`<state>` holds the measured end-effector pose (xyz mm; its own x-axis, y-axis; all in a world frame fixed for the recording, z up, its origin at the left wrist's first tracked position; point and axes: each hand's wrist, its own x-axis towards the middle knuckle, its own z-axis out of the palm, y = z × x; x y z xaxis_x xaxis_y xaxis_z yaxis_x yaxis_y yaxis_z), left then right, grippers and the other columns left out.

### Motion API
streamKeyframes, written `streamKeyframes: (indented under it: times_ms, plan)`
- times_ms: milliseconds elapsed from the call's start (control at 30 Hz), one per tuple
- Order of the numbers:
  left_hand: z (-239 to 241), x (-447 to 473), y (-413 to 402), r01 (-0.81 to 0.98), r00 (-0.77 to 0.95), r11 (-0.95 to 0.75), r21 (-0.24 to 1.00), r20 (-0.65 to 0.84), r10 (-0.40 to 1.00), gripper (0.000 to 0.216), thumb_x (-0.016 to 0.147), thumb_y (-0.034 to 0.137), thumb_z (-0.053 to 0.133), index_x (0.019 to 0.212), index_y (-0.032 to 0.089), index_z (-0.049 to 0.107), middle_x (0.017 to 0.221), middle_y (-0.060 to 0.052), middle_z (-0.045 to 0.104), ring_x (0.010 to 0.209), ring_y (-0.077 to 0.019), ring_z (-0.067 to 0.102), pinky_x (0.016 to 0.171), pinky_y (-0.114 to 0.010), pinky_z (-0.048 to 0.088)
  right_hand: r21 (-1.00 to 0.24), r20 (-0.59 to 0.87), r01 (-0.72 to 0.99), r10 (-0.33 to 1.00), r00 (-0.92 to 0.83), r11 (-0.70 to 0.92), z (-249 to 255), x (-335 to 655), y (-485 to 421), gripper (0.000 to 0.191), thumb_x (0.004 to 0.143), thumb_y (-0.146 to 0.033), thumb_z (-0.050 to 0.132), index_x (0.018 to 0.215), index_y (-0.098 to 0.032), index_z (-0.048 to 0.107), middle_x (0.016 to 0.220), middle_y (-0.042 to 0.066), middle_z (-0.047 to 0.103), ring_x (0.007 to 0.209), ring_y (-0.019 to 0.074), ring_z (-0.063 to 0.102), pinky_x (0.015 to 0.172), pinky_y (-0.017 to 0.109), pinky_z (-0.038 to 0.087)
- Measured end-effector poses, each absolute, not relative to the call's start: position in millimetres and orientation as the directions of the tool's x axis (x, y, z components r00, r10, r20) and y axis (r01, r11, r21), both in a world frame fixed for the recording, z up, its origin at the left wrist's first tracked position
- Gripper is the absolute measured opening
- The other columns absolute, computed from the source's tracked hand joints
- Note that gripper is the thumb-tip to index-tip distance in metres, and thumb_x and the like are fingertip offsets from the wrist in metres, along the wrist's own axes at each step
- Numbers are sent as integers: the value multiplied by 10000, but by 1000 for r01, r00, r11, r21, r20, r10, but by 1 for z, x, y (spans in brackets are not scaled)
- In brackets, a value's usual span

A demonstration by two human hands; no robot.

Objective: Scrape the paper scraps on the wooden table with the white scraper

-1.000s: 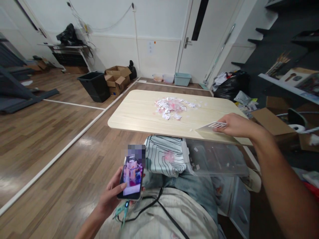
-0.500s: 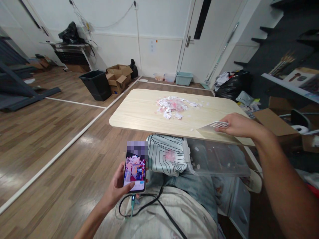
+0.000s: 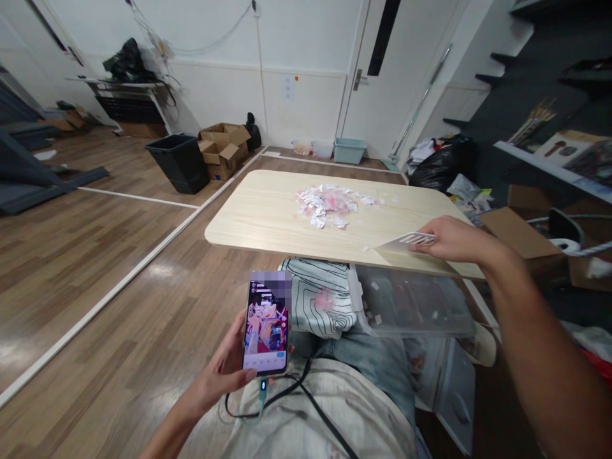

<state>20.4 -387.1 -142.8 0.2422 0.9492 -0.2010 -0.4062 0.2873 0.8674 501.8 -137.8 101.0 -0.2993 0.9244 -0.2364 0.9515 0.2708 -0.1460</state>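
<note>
My left hand (image 3: 224, 370) is wrapped round a smartphone (image 3: 266, 328) with a lit screen, held over my lap, a black cable (image 3: 296, 395) plugged into its bottom. My right hand (image 3: 452, 239) rests at the near right edge of the light wooden table (image 3: 258, 220), fingers closed on a flat white card-like scraper (image 3: 404, 243) lying on the tabletop. A pile of torn white and pink paper scraps (image 3: 329, 204) sits in the middle of the table, apart from both hands. A clear plastic bin (image 3: 411, 303) with a few scraps hangs under the table edge below my right hand.
A black bin (image 3: 176, 162) and open cardboard boxes (image 3: 222, 150) stand on the wooden floor beyond the table's left. A black rubbish bag (image 3: 444, 162), papers and boxes crowd the right side. A white door (image 3: 382, 70) is behind the table. A patterned cloth (image 3: 315, 296) lies on my knees.
My left hand has raised the phone and shifted it slightly right, closer to the table edge. My right hand and the scraper have stayed in place.
</note>
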Motion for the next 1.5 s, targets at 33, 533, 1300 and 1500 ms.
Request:
streamKeyframes:
  times_ms: [33,533,1300,1500]
  plan:
    - [-143,21,-386,-399,248,288,871,-200,948,1441,842,510,1114,1993,475,248,1876,-202,595,1450,-503,819,1167,-588,720,-144,-236,953,925,-296,268,101,501,-138,386,873,-507,713,631,-242,570,646,100,671,706,263,603,736,407,387]
    - [-101,57,-378,-435,231,246,866,-156,960,1391,933,453,1090,2008,408,208,1721,-237,744,1360,-440,877,1112,-515,754,-152,-247,953,923,-294,263,101,502,-137,365,882,-484,705,631,-246,587,648,92,671,713,272,625,740,397,388]
    - [-123,69,-397,-412,161,293,863,-247,955,1426,956,507,1055,2024,380,118,1792,-285,685,1292,-420,905,1170,-519,717,-184,-195,944,931,-309,274,101,500,-143,397,831,-454,728,551,-266,519,554,36,570,632,217,526,679,381,336]
    - [-121,68,-395,-409,148,282,868,-242,959,1423,941,511,1065,2023,373,151,1736,-273,735,1303,-421,899,1189,-524,707,-196,-205,939,924,-321,283,102,501,-149,420,827,-479,716,550,-270,478,554,32,558,620,205,480,672,386,314]
